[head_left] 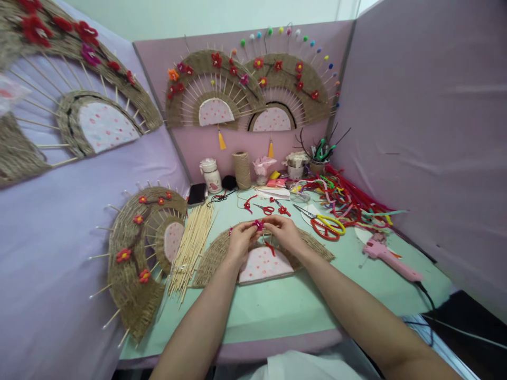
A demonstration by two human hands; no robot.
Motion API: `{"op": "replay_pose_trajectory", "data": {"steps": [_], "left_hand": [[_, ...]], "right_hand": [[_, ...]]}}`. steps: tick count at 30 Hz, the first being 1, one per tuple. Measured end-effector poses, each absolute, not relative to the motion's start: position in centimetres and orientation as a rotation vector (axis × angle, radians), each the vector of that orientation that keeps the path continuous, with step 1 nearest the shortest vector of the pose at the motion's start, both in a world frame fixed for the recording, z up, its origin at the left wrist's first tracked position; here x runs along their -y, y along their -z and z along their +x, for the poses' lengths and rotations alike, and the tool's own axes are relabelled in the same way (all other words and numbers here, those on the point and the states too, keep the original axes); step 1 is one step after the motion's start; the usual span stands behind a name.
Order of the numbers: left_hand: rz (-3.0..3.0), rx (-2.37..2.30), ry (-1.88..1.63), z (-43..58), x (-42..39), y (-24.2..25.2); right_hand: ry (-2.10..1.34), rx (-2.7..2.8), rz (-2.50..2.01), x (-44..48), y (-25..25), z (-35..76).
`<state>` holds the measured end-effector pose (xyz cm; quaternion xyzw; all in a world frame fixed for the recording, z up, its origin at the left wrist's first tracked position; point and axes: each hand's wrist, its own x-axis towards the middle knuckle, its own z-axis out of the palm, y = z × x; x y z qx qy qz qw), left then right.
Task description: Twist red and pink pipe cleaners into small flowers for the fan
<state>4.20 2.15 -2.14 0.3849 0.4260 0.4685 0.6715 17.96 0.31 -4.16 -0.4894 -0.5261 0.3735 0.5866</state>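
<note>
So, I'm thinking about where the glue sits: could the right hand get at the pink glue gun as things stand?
Probably yes. The glue gun lies on the table right of the right hand, with open tabletop between, but that hand is pinching the small flower.

Small magenta pipe-cleaner flower (259,225), raised over woven fan (214,257).
</note>
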Motion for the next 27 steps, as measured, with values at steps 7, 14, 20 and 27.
{"op": "replay_pose_trajectory", "data": {"steps": [7,14,20,27], "left_hand": [[0.933,-0.945,-1.030,4.0,-2.1,2.0],[1.314,-1.080,-1.123,3.8,-2.9,3.2],[1.566,-1.072,-1.191,4.0,-2.7,3.7],[1.074,-0.936,-1.178,4.5,-2.4,3.0]], "right_hand": [[-0.657,1.387,-1.200,0.0,4.2,17.9],[-0.916,1.283,-1.138,-0.1,3.4,18.3],[-0.901,1.196,-1.148,-0.1,3.3,18.1],[-1.039,0.925,-1.128,-0.2,3.8,17.4]]}}
